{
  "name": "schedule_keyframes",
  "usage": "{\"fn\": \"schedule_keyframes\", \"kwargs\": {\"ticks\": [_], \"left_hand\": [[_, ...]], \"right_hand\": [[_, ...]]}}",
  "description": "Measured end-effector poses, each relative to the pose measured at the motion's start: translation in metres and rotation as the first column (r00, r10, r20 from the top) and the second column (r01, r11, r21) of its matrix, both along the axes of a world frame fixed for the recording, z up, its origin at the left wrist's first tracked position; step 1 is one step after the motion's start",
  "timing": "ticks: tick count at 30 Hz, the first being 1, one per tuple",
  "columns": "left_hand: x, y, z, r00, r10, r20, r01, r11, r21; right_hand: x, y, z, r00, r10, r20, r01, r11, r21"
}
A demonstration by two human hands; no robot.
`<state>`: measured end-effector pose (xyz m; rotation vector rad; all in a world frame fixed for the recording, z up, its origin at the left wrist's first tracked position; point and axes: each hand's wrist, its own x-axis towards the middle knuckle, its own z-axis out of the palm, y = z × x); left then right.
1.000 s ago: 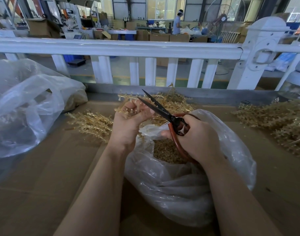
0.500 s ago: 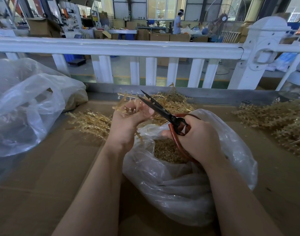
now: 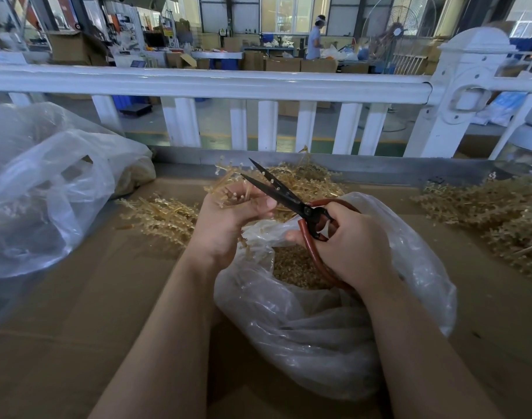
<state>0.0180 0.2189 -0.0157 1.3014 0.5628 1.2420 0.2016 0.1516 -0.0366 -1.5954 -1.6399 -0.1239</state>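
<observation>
My left hand [image 3: 228, 219] grips a golden plastic sprig [image 3: 225, 184] with small beads on thin stems, held above a clear plastic bag [image 3: 334, 328]. My right hand [image 3: 349, 246] holds black scissors [image 3: 277, 190] by their red-brown handles, fingers through the loops. The blades stand slightly apart, pointing up and left, right beside the sprig's stems. The bag's open mouth shows a heap of small golden cut pieces [image 3: 295, 267] inside.
Piles of golden sprigs lie behind my hands [image 3: 304, 179], at left [image 3: 162, 216] and at far right [image 3: 500, 213] on the cardboard-covered table [image 3: 77, 328]. A large clear bag [image 3: 47, 182] sits at left. A white railing [image 3: 213, 83] borders the far edge.
The scissor blades have opened a little wider. The sprig in my left hand has shifted slightly; both hands stay in about the same place.
</observation>
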Motion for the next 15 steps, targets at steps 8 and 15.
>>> {"fn": "schedule_keyframes", "kwargs": {"ticks": [8, 15], "left_hand": [[-0.0014, -0.0023, 0.0027, 1.0, -0.027, -0.008, 0.027, 1.0, 0.009], [-0.0008, -0.0025, 0.0025, 0.995, -0.084, -0.059, 0.087, 0.995, 0.053]], "right_hand": [[-0.001, 0.0001, 0.0008, 1.0, 0.017, -0.014, -0.017, 1.0, 0.015], [0.0002, 0.0016, -0.0012, 1.0, 0.029, 0.002, -0.029, 1.0, 0.005]]}}
